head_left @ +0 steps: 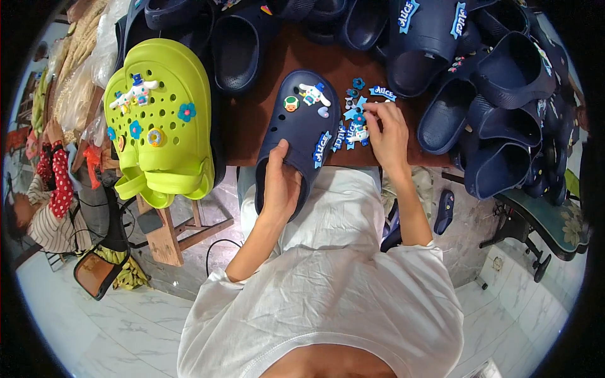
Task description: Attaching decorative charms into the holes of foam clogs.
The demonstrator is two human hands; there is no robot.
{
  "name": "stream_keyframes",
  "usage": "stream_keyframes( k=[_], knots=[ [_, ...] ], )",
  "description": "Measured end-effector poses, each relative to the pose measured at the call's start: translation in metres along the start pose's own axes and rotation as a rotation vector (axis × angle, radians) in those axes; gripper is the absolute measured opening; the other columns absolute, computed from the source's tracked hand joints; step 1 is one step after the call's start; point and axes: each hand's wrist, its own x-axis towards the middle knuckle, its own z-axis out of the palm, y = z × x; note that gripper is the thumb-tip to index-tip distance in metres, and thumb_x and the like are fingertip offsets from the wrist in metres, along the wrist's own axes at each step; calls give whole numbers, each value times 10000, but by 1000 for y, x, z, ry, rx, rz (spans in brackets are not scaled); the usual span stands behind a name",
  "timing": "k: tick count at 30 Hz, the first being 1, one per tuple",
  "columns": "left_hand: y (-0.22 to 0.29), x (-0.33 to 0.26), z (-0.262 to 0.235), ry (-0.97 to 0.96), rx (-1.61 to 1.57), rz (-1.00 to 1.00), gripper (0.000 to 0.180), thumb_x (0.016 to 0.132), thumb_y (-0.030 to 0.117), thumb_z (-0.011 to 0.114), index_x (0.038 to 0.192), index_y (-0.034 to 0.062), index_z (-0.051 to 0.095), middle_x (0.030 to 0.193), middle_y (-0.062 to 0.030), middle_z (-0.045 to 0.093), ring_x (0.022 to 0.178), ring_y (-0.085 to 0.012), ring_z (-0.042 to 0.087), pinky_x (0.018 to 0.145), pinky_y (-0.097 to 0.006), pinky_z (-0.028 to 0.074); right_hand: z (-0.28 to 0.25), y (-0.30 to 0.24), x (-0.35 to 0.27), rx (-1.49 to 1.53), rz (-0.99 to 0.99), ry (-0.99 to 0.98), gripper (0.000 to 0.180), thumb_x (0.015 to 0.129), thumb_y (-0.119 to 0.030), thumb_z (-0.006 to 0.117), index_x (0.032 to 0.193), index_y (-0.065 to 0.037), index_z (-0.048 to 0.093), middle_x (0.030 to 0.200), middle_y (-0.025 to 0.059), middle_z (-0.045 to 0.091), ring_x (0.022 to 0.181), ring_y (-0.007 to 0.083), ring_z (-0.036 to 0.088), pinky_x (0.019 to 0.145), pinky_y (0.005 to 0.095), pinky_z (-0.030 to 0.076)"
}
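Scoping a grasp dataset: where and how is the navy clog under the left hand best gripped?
Likely the left rim of its opening, from the near side, thumb on top, as the left hand does. The navy clog points its toe away, opening toward the person; charms occupy the toe and right side.

We log the held clog as navy. On it: figure charm white with blue hat, mushroom charm green and white, tag light blue, dark letters. Loose charms: blues plus white. Lime clogs we mark solid yellow-green; flower charm blue, ring charm yellow and white. Other clogs: navy. Table reddish brown. Shirt plain white. Co-worker's sleeve: red, white dots; top striped. Tiles: white, grey veins.
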Motion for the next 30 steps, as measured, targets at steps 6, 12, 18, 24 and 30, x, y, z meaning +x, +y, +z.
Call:
stream_keyframes(
  k=[6,12,18,24,30],
  knots=[
    [3,-2,2,6,22,-22,586,915,370,579,1355,21,414,1357,-127,509,1240,-249,502,1073,-396,366,9,8,19,-95,-102,-44,163,809,-122,689,964,-77,668,901,80,608,867,291,577,772,403,444],
    [5,-1,0,-5,-69,-25,453,928,282,590,1268,11,464,1276,-101,547,1177,-203,528,1021,-367,407,20,3,24,-134,-189,-85,214,770,-186,734,945,-84,666,894,76,617,872,283,582,778,402,423],
    [11,-2,3,-56,-207,-3,477,951,331,524,1295,11,442,1292,-118,540,1160,-226,539,1006,-388,417,20,7,31,-212,-237,-108,175,801,-196,715,919,-75,669,869,85,623,844,277,593,735,401,419],
    [13,2,5,1,-429,-35,407,924,286,544,1242,34,519,1301,-157,567,1214,-292,532,1085,-454,364,-1,-5,24,79,-19,-14,115,895,-107,626,965,-32,679,853,91,628,768,228,617,698,326,472],
    [14,0,4,29,-438,-68,371,911,226,532,1235,45,523,1300,-155,568,1207,-298,534,1080,-457,368,-3,-49,14,561,151,-175,129,919,-77,613,1012,-18,680,898,30,667,800,71,595,710,221,465]
  ],
)
